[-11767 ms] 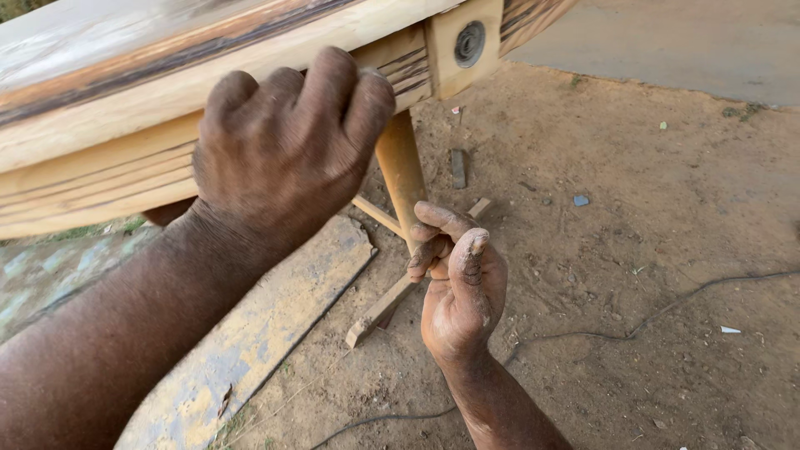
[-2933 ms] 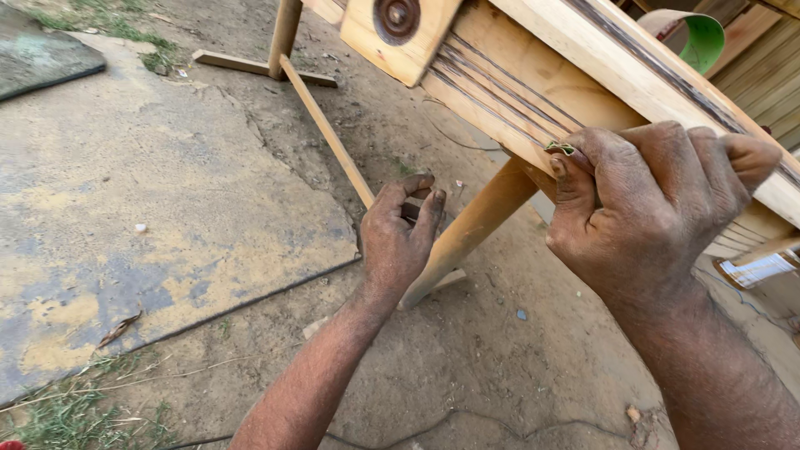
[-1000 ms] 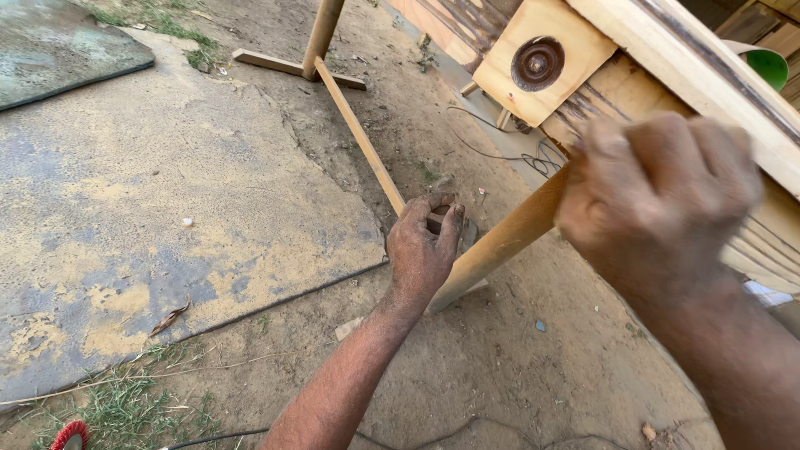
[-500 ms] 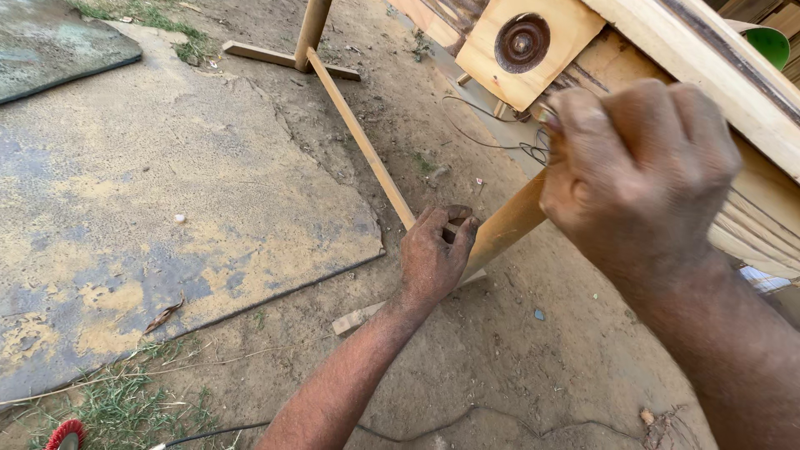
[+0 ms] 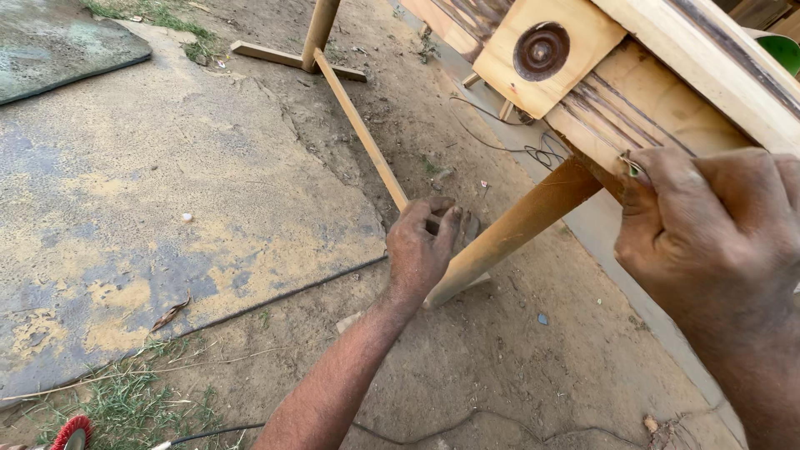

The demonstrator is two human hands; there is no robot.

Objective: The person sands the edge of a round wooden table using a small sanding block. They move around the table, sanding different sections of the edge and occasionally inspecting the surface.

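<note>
Leg: tapered wooden leg [image 5: 517,229] slants from the underside of the wooden frame [image 5: 642,104] at upper right down to the dirt at centre; foot on the ground just beside the left hand.
Left hand: left hand [image 5: 425,250] is low at the leg's foot, fingers curled round the end of the thin stretcher slat [image 5: 358,129] where it meets the leg; what sits inside the grip is hidden.
Right hand: right hand [image 5: 708,237] is closed in a fist against the frame edge just above the leg's top; a small metal bit [image 5: 632,165] shows at the fingertips, kind unclear.
Frame: light wood, square corner block with a dark round inset [image 5: 542,52].
Slat far end: joins a second leg [image 5: 321,32] and a flat batten [image 5: 296,60] lying on the dirt.
Ground: concrete slab [image 5: 125,208] left, thin cable [image 5: 283,292] along its edge, red brush [image 5: 71,433] bottom left.
</note>
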